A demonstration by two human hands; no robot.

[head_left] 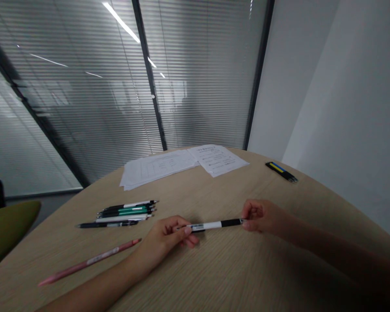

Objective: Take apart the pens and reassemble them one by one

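Observation:
A white ballpoint pen [211,225] with a black grip lies level just above the table, stretched between my two hands. My left hand [169,236] pinches its clip end between thumb and fingers. At the metal tip, the closed thumb and fingers of my right hand [258,215] meet the pen; the very point is hidden by them. Left of my left hand, several pens lie side by side, among them a green one [130,211], a white one [121,218] and a black one [107,224]. A pink pen [91,261] lies slanted nearer to me, beside my left forearm.
The round wooden table [221,268] curves away on both sides. Printed sheets [159,167] and another page [217,159] lie at its far edge. A bundle of dark pens [281,172] with yellow and blue rests far right. A green chair [11,229] stands left.

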